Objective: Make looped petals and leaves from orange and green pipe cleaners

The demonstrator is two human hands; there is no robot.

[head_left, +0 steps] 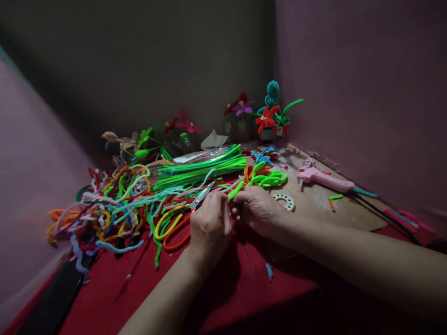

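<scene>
My left hand [211, 223] is closed, its fingertips close to those of my right hand, and whatever it pinches is hidden. My right hand [260, 209] pinches a short bright green pipe cleaner piece [235, 190], which sticks up from the fingertips. Just left of my left hand, scissors [202, 195] with red and yellow handles lie on the pile, partly covered by the hand. Beyond my hands rests a bundle of green pipe cleaners [202, 168] in clear wrapping. Bent green pieces [270, 178] lie behind my right hand.
A tangle of coloured pipe cleaners [115, 204] spreads leftward on the red cloth [139, 298]. To the right, a pink glue gun [324, 179] and a pale ring with holes [284, 202] lie on a board [359, 216]. Pipe cleaner flowers [266, 118] stand at the back.
</scene>
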